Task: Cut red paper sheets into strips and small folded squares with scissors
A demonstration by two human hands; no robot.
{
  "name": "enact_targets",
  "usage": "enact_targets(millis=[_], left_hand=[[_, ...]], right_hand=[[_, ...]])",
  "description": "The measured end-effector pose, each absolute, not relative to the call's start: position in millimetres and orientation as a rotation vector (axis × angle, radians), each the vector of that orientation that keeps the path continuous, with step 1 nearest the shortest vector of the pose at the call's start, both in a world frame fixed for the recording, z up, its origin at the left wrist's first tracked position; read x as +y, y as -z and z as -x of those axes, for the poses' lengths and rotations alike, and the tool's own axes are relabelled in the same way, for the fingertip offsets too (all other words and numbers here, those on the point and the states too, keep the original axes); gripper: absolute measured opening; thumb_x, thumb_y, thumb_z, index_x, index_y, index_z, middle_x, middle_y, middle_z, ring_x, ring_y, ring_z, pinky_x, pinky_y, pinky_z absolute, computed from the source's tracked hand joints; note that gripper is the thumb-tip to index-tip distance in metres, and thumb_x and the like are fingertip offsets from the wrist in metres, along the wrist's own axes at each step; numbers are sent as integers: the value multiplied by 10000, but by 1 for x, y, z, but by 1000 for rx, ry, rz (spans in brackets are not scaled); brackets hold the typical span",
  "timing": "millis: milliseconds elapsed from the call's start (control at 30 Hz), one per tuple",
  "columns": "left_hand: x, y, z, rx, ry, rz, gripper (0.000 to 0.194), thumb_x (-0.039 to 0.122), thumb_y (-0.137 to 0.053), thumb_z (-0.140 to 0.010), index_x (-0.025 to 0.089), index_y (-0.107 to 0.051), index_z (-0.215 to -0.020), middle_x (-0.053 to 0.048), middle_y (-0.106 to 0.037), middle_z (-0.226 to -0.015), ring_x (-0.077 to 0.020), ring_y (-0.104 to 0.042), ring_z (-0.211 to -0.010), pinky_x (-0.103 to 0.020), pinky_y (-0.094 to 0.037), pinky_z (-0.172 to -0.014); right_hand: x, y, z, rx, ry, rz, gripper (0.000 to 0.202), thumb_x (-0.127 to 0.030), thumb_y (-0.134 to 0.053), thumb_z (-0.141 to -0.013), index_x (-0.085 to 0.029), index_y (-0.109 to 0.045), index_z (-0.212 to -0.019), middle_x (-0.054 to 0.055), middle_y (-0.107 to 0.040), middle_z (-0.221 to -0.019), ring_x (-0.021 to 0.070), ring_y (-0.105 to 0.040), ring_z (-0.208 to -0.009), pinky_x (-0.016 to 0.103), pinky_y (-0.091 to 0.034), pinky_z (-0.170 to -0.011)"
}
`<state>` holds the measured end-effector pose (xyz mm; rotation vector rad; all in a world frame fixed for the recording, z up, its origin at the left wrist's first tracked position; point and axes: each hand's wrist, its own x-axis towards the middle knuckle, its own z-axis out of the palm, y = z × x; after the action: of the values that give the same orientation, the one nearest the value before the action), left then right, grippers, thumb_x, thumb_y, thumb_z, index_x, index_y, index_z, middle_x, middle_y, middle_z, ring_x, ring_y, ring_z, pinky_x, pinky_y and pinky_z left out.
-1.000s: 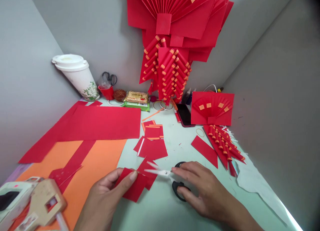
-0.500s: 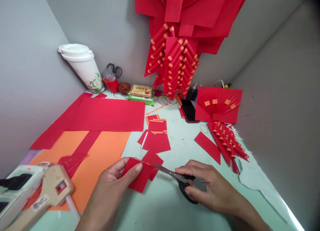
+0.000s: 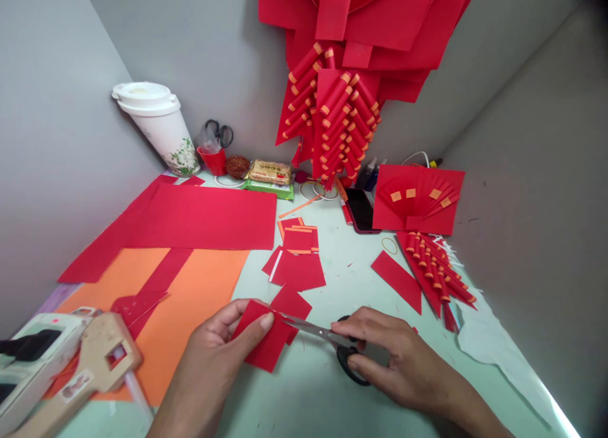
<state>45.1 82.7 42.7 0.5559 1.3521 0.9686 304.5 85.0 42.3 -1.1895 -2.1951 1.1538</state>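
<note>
My left hand point(image 3: 216, 352) pinches a small red paper rectangle point(image 3: 261, 348) between thumb and fingers, low in the middle of the view. Black-handled scissors point(image 3: 314, 330) are held in my right hand point(image 3: 396, 359), with thumb and fingers through the handle loops. The blades point left, and their tips reach the upper right edge of the paper beside my left thumb. How far the blades are apart at the tips is hard to make out. Just behind the held paper lie other red paper pieces point(image 3: 293, 302), partly covered by it.
Red pieces with orange strips point(image 3: 298, 239) lie farther back. Large red point(image 3: 204, 219) and orange sheets point(image 3: 209, 280) cover the left, near a glue gun point(image 3: 107, 352). Paper firecrackers point(image 3: 430, 264) and a phone point(image 3: 361, 209) lie right. A lidded cup point(image 3: 159, 131) stands at the back.
The scissors and my right hand have shifted slightly left, bringing the blades closer to my left thumb. A tiny red scrap now shows beside my right hand. My left hand keeps its pinch.
</note>
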Motion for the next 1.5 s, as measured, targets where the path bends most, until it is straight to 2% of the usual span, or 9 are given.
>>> enact_targets(millis=[100, 200, 400, 633, 867, 1267, 1500], left_hand=[[81, -38, -42, 1318, -968, -558, 397, 390, -805, -725, 253, -708, -1085, -32, -794, -984, -255, -740, -848, -322, -581, -742], [79, -35, -38, 1305, -966, -569, 411, 399, -799, -731, 266, -702, -1108, -29, -790, -1007, -260, -736, -867, -338, -580, -767], [80, -38, -40, 1338, -943, -663, 293, 385, -820, -705, 285, -740, -969, 5, -788, -947, -210, -720, -835, -259, -551, -731], [81, -44, -43, 1356, -939, -673, 237, 397, -837, -672, 259, -728, -830, 4, -771, -840, -195, -698, -759, -241, -538, -674], [81, -43, -43, 1330, -927, -643, 216, 396, -839, -678, 280, -720, -816, 34, -744, -772, -157, -672, -710, -206, -533, -656], [81, -40, -42, 1301, -956, -638, 273, 378, -829, -699, 294, -737, -942, 23, -775, -896, -191, -704, -814, -240, -552, -718], [79, -40, -42, 1303, -939, -641, 226, 384, -829, -694, 282, -728, -868, 21, -770, -875, -180, -692, -786, -233, -549, -709]], right_hand=[[89, -44, -307, -2108, -1247, 1230, 462, -116, -629, -816, -283, -657, -1246, 34, -655, -962, 170, -616, -822, 301, -517, -776], [92, -44, -310, -2058, -1315, 1230, 428, -132, -635, -808, -267, -680, -1211, 28, -633, -894, 178, -615, -807, 315, -515, -774], [91, -45, -313, -2045, -1393, 1165, 426, -147, -662, -804, -284, -687, -1207, 30, -639, -916, 178, -609, -809, 325, -504, -788], [91, -46, -313, -2037, -1430, 1171, 444, -121, -678, -780, -282, -696, -1193, 33, -648, -961, 169, -609, -790, 317, -509, -771], [90, -47, -312, -2053, -1393, 1167, 441, -109, -673, -786, -266, -694, -1197, 26, -635, -937, 156, -604, -776, 297, -508, -757], [90, -45, -313, -2049, -1393, 1152, 436, -108, -672, -791, -268, -694, -1196, 24, -640, -939, 154, -607, -787, 291, -504, -763], [90, -45, -312, -2053, -1390, 1145, 450, -93, -669, -778, -251, -695, -1199, 27, -635, -931, 152, -601, -781, 287, -503, -749]])
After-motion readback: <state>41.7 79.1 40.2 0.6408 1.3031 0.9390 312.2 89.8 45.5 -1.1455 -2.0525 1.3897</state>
